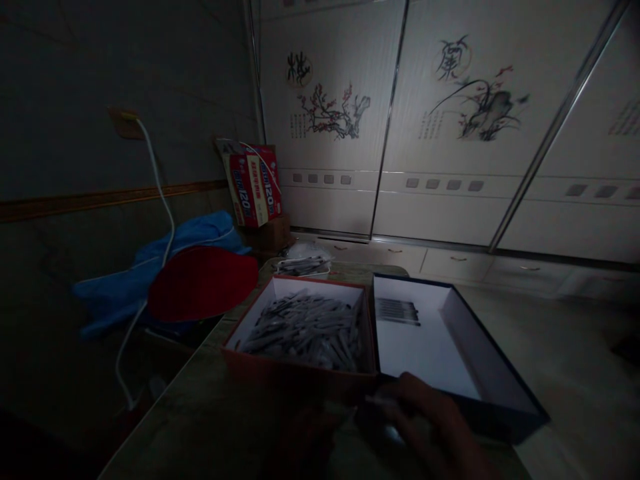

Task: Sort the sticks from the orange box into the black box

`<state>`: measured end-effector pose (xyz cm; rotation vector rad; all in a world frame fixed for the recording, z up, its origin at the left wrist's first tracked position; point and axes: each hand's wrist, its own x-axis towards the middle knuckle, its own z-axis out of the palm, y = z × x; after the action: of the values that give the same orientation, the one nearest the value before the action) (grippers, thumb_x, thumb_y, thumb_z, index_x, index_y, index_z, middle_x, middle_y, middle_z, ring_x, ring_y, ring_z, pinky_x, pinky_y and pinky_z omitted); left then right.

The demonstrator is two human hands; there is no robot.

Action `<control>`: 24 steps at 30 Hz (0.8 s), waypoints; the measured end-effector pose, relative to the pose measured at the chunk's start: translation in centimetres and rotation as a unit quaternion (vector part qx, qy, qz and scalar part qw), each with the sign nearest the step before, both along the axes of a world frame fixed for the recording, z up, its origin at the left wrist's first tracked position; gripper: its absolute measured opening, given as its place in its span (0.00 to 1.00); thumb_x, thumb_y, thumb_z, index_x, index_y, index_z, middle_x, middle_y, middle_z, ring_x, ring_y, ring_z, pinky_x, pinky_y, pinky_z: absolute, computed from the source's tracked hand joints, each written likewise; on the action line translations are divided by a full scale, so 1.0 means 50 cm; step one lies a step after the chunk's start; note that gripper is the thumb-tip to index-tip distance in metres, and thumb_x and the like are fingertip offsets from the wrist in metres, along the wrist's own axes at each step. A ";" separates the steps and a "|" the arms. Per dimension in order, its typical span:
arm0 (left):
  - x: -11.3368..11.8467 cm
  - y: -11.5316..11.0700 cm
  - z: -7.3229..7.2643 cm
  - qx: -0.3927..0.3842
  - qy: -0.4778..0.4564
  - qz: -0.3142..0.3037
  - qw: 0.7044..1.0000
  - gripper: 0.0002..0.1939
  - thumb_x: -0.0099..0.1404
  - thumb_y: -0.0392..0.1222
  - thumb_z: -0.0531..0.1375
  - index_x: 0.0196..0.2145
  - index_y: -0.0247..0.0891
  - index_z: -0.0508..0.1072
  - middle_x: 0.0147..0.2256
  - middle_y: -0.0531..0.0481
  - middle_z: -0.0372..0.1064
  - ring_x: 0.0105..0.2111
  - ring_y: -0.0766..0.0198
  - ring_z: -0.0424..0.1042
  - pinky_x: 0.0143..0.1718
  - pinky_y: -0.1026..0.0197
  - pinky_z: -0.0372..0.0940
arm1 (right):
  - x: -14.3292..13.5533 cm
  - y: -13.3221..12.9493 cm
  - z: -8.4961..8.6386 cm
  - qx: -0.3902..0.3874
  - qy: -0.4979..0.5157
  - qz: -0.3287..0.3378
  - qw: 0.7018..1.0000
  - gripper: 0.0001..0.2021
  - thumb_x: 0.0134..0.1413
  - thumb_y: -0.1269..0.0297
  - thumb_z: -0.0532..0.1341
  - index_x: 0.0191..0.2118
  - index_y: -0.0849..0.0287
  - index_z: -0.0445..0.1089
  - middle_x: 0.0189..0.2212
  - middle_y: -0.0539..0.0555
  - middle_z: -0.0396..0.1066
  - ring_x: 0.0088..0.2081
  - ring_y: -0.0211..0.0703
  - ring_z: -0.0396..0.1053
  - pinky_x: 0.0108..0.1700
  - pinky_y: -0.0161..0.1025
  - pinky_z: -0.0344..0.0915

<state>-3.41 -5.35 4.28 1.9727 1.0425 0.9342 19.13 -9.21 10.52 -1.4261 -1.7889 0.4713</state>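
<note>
My right hand point(434, 413) is in front of the two boxes, its fingers closed around something small and pale that is too dark and blurred to name. A dark object with a shiny spot point(383, 430) shows under those fingers. Deep in shadow to its left is my left hand point(310, 430), its fingers hard to make out. Just beyond, a red-rimmed box point(300, 367) holds a heap of thin, pale, stick-like pieces point(310, 327). Beside it on the right stands a dark blue box point(493, 333) with a white inside, where several dark thin pieces point(397, 311) lie in a row.
The boxes stand on a table point(200, 393). A clear bag of similar pieces point(305, 260) lies at its far end. To the left are a red round item point(203, 283), blue cloth point(200, 233) and a white cable point(157, 177). Cartons point(253, 187) stand near the wardrobe point(330, 207).
</note>
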 end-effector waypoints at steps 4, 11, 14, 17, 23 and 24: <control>0.004 0.013 -0.005 0.078 0.059 -0.010 0.995 0.11 0.65 0.43 0.53 0.40 0.43 0.73 0.33 0.50 0.69 0.32 0.65 0.68 0.33 0.60 0.66 | 0.001 -0.021 -0.015 0.042 -0.036 0.023 0.998 0.10 0.55 0.60 0.58 0.41 0.47 0.73 0.35 0.54 0.77 0.37 0.48 0.74 0.36 0.37 0.71; 0.003 0.018 -0.012 0.147 0.117 0.018 0.982 0.12 0.60 0.37 0.54 0.37 0.47 0.76 0.27 0.51 0.66 0.29 0.63 0.64 0.29 0.64 0.62 | -0.005 -0.021 -0.007 0.114 -0.114 0.039 0.986 0.13 0.55 0.65 0.55 0.44 0.45 0.72 0.35 0.55 0.77 0.35 0.50 0.75 0.33 0.41 0.72; 0.002 0.017 -0.006 0.149 0.134 0.034 0.979 0.11 0.61 0.36 0.53 0.33 0.45 0.76 0.26 0.52 0.65 0.26 0.66 0.64 0.27 0.66 0.60 | -0.005 -0.023 -0.016 0.133 -0.136 0.043 0.981 0.13 0.54 0.66 0.56 0.43 0.48 0.71 0.36 0.55 0.77 0.35 0.49 0.75 0.33 0.40 0.72; 0.004 0.018 -0.001 0.150 0.144 0.048 0.977 0.13 0.63 0.36 0.51 0.30 0.42 0.75 0.23 0.53 0.63 0.23 0.68 0.63 0.23 0.67 0.58 | -0.005 -0.023 -0.021 0.131 -0.138 0.046 0.981 0.15 0.53 0.67 0.57 0.47 0.49 0.70 0.39 0.55 0.76 0.37 0.49 0.75 0.36 0.39 0.72; 0.005 0.022 0.004 0.179 0.157 0.041 0.970 0.11 0.63 0.38 0.52 0.30 0.43 0.75 0.24 0.53 0.64 0.24 0.68 0.63 0.24 0.66 0.59 | -0.012 -0.015 -0.021 0.039 -0.097 0.090 0.991 0.18 0.50 0.72 0.58 0.47 0.49 0.70 0.40 0.53 0.76 0.40 0.46 0.75 0.40 0.36 0.71; 0.004 0.024 0.004 0.185 0.159 0.036 0.969 0.11 0.64 0.38 0.52 0.29 0.43 0.74 0.24 0.53 0.64 0.24 0.68 0.63 0.24 0.66 0.59 | -0.014 -0.016 -0.020 0.023 -0.091 0.094 0.991 0.19 0.50 0.72 0.58 0.48 0.49 0.70 0.42 0.54 0.76 0.41 0.46 0.74 0.41 0.37 0.70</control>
<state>-3.20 -4.17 4.47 2.4705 1.1892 0.9202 18.43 -9.99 9.53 -1.3101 -2.0781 0.4027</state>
